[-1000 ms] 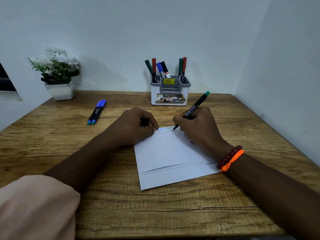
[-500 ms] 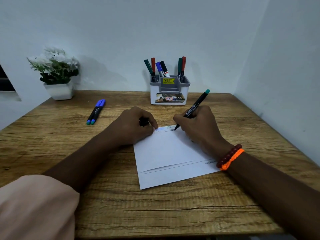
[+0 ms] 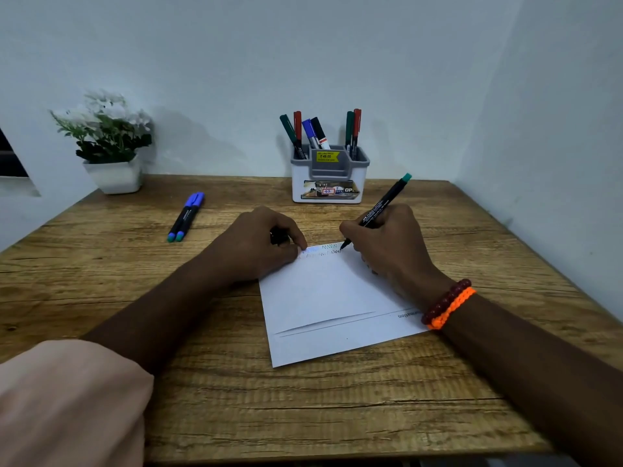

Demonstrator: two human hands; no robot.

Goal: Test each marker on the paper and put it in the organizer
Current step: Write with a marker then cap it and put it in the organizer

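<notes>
On the worktop (image 3: 236,399): white paper (image 3: 323,298), zigzag marks along its far edge.
Right hand (image 3: 387,244): gripping a black marker (image 3: 377,210), tip touching the paper.
Left hand (image 3: 263,244): closed around a dark cap, pressing the paper's far corner.
Organizer (image 3: 328,183): behind the paper, holding upright markers.
Far left: two blue-capped markers (image 3: 185,217), lying side by side.

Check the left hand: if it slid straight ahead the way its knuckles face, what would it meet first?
Probably the organizer. The left hand, resting on the paper, faces the table's back edge with only bare wood between them. Depth is uncertain; it might pass just left of it.
</notes>
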